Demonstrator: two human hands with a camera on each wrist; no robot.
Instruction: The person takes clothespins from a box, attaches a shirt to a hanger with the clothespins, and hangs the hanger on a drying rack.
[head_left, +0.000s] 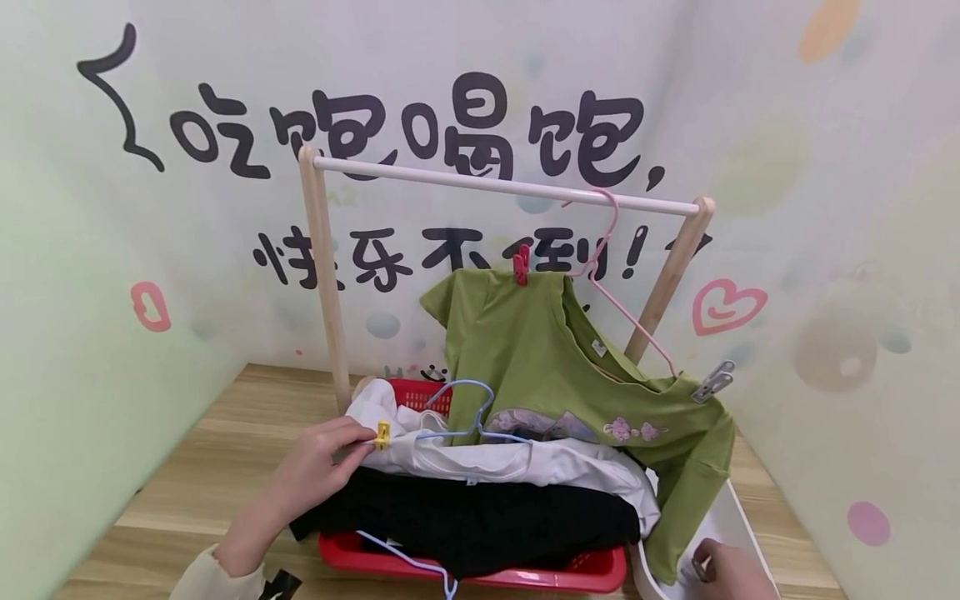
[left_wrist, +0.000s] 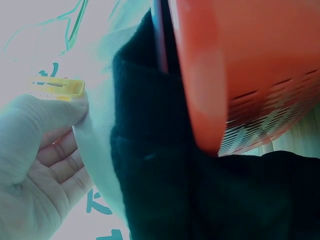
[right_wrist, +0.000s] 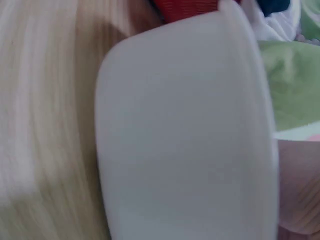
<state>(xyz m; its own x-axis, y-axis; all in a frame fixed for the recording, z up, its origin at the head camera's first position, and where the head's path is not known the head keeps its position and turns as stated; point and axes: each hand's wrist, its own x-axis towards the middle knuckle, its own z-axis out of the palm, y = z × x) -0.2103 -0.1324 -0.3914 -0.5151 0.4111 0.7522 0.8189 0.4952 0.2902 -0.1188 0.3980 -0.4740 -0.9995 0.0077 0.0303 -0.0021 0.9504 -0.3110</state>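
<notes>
My left hand (head_left: 318, 467) pinches the shoulder edge of a white shirt (head_left: 480, 458), right beside a yellow clothespin (head_left: 382, 435) clipped there. In the left wrist view the clothespin lies just above the thumb. A blue hanger (head_left: 480, 417) sits in the shirt's neck. Down at the right, my right hand (head_left: 731, 573) reaches into a white bin (head_left: 742, 521), fingers curled; I cannot tell whether they hold anything. The bin's wall hides most of that hand in the right wrist view. Close by hangs a green shirt (head_left: 510, 342) on a pink hanger (head_left: 611, 292).
A wooden rack with a white rod (head_left: 495, 182) stands behind. Red (head_left: 521, 265) and grey (head_left: 714, 382) clothespins grip the green shirt's shoulders. Black clothing (head_left: 480, 517) with another blue hanger (head_left: 408, 562) lies over a red basket (head_left: 555, 579) on the wooden table (head_left: 202, 467).
</notes>
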